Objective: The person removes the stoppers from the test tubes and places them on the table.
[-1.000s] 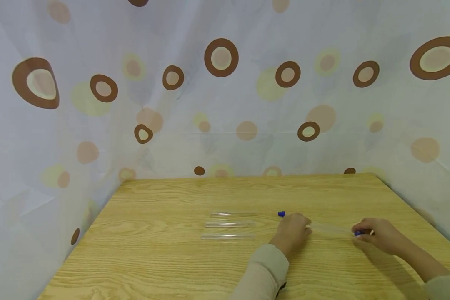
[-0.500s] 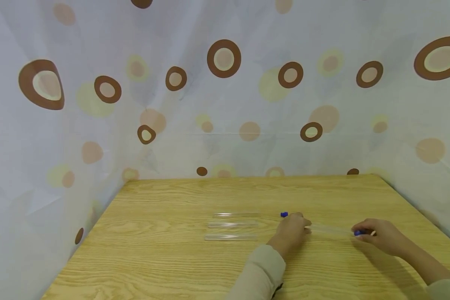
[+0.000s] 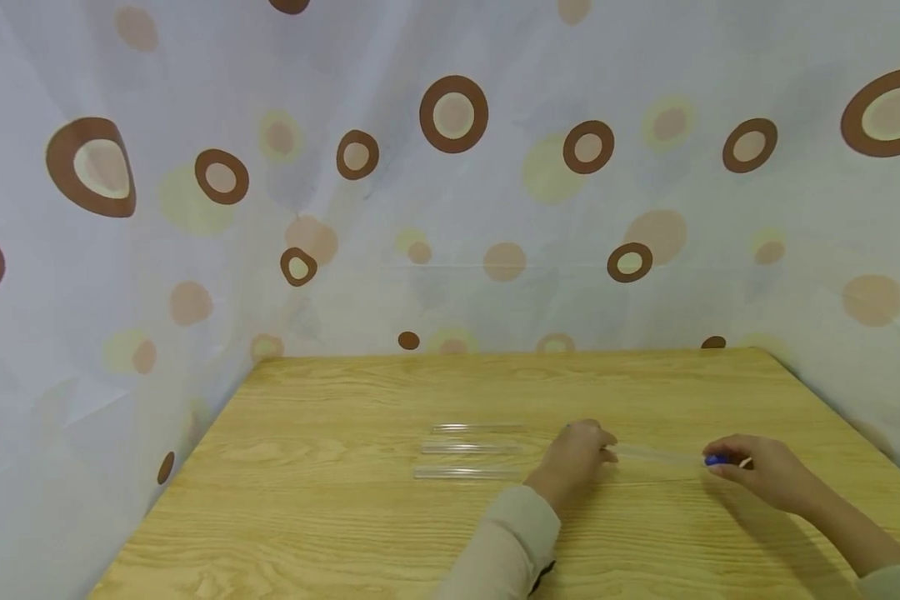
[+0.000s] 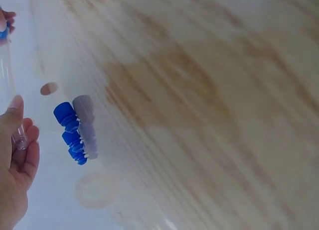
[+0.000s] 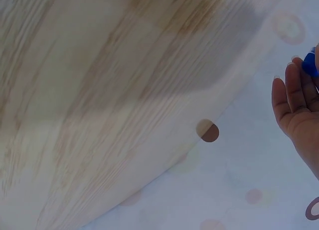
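My left hand [image 3: 576, 454] holds the rounded end of a clear test tube [image 3: 656, 455] between thumb and fingers, just over the table. At the tube's other end my right hand [image 3: 768, 471] pinches a blue stopper [image 3: 715, 460], which sits right at the mouth. How far it goes in cannot be made out. The left wrist view shows several more blue stoppers [image 4: 65, 114] lying in a row beside the left hand; in the head view that hand hides nearly all of them. To its left, three clear test tubes [image 3: 467, 472] lie parallel on the table.
The wood-grain table [image 3: 330, 517] reaches back to a pale curtain [image 3: 495, 183] with brown and yellow circles. The same curtain hangs along the left and right sides of the table.
My left hand has shifted a little left and now covers the blue stopper that showed beside it. The right hand's stopper has risen slightly, in line with the tube. The head view has turned slightly left.
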`<state>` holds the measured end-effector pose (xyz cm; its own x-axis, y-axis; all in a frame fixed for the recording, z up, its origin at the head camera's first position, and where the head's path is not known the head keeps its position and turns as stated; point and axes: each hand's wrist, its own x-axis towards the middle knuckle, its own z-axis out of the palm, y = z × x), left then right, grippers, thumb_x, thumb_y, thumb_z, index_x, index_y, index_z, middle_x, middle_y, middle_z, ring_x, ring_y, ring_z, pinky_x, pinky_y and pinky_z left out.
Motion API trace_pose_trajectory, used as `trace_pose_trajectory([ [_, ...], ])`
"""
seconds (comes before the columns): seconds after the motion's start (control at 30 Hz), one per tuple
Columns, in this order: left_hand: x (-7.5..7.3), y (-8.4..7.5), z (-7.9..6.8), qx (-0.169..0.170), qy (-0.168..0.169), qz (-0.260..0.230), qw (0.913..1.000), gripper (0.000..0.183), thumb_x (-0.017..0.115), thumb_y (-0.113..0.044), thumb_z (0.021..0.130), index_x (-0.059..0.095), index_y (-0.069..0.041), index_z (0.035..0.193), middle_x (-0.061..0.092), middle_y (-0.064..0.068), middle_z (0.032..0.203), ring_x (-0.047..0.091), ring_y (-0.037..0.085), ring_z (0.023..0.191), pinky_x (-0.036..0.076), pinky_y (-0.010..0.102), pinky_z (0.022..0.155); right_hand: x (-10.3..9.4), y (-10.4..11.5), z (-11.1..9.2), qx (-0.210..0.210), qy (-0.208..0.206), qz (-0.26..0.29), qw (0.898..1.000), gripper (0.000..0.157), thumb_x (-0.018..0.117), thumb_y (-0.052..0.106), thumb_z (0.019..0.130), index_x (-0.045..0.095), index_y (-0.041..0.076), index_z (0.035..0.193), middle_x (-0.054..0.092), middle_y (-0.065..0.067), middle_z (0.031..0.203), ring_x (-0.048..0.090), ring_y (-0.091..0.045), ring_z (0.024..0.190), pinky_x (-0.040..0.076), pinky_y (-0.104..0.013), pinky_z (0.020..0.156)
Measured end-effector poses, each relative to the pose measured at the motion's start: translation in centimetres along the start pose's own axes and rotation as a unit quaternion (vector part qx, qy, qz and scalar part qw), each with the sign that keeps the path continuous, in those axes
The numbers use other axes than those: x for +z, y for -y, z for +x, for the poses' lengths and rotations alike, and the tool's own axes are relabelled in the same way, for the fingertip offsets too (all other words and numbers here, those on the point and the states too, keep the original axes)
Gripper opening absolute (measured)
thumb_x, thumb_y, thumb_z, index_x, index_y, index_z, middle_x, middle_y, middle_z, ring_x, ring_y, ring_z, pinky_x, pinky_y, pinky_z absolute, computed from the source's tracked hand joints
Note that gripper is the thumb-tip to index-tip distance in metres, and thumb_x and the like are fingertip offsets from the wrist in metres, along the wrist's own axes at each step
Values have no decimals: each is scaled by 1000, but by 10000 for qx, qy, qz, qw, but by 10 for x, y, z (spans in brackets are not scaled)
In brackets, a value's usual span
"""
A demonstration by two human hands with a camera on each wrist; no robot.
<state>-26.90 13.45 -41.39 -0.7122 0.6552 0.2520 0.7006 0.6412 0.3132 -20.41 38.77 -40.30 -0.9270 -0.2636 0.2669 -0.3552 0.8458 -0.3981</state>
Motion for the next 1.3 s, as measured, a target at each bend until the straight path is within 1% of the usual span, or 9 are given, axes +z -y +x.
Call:
trace_pose_trajectory([
  [0.17,-5,1,0,-286,140,-637,9975,29,62,-19,84,68,-9,110,66,1,96,63,3,77,44,2,59,-1,3,0,103,48,74,9999,18,67,7,83,66,-4,96,67,0,80,48,15,70,48,-17,55],
  [0.2,-7,0,1,-297,75,-244,9992,30,64,-24,82,69,-13,109,66,-3,95,62,-1,79,44,0,63,-1,3,0,100,55,87,9999,18,67,7,83,66,-5,96,67,0,80,48,15,70,49,-17,56],
  [0.3,-9,1,0,-461,117,-512,9976,30,65,-21,81,69,-11,109,66,-2,94,62,1,82,46,2,67,-1,5,0,114,109,67,9999,19,67,8,83,65,-5,97,67,1,80,49,14,70,49,-17,56],
  [0.47,-15,5,-1,-236,-54,-622,9978,28,66,-19,81,70,-8,106,68,0,92,62,2,78,46,2,65,-1,7,0,120,81,54,9999,17,67,7,83,66,-4,96,67,1,80,50,14,70,49,-16,56],
  [0.5,-16,5,-1,-165,-123,-395,9990,28,67,-22,80,71,-10,105,68,-2,92,61,1,78,45,2,65,0,7,0,94,41,62,9999,16,67,6,83,66,-3,96,67,1,80,50,14,70,50,-16,56],
  [0.53,-17,6,-2,-124,-138,-393,9991,28,67,-22,80,71,-10,105,68,-1,93,61,1,78,45,2,65,0,7,0,85,32,70,9999,16,67,7,83,66,-3,95,67,1,80,50,15,70,50,-16,56],
  [0.8,-20,12,-7,-93,-227,-491,9985,25,68,-24,81,71,-10,102,68,-2,95,63,2,84,46,3,68,2,12,1,140,1,160,9998,16,67,7,83,66,-2,95,68,-1,80,50,14,70,50,-15,57],
  [1.1,-27,20,-13,219,-426,-514,9975,26,67,-24,82,71,-6,101,69,2,95,66,5,84,47,2,69,5,18,4,-8,-176,143,9997,14,68,8,82,67,1,94,68,0,80,51,15,70,50,-15,57],
  [1.3,-30,23,-17,431,-541,-441,9966,25,68,-23,81,71,-5,98,69,3,93,66,8,83,46,2,69,8,22,6,1,-232,209,9995,14,69,8,81,68,1,92,69,-5,81,52,16,72,51,-14,58],
])
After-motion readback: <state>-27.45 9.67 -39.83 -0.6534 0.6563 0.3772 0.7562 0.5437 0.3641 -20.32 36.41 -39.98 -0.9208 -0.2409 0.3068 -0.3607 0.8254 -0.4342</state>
